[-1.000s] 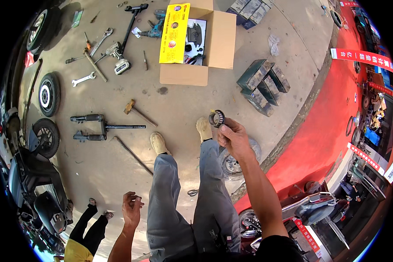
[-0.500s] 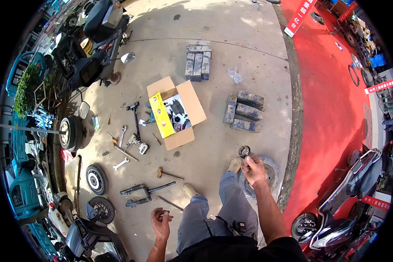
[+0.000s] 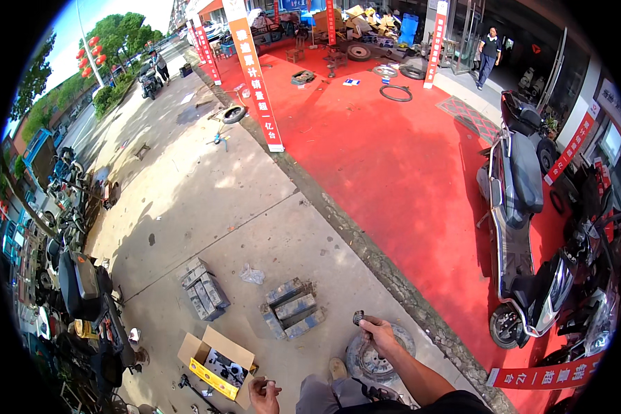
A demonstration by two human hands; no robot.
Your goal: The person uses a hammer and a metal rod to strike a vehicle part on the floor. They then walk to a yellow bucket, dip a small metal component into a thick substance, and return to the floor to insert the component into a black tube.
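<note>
Pinching a small, dark metal ring (image 3: 358,317) with a ribbed side, the right hand (image 3: 379,331) has its thumb and fingers closed on one edge; the ring sits up off the ground at the fingertips. Behind that hand and its bare forearm, a round wheel (image 3: 352,357) with a dull, dusty tyre lies flat on the concrete (image 3: 186,186). The left hand (image 3: 263,395) is loosely curled, its fingers bent; I cannot tell whether it holds anything. Just beside it stands an open box (image 3: 228,345) of plain brown cardboard, flaps spread, with a glossy yellow strip (image 3: 214,379) and dark, irregular parts inside. Farther out rest two groups of scuffed, oblong grey blocks (image 3: 203,295) with squared edges, and near them a crumpled, translucent plastic bag (image 3: 252,275). Smooth red matting (image 3: 393,214) borders the rough, cracked kerb strip (image 3: 366,241).
</note>
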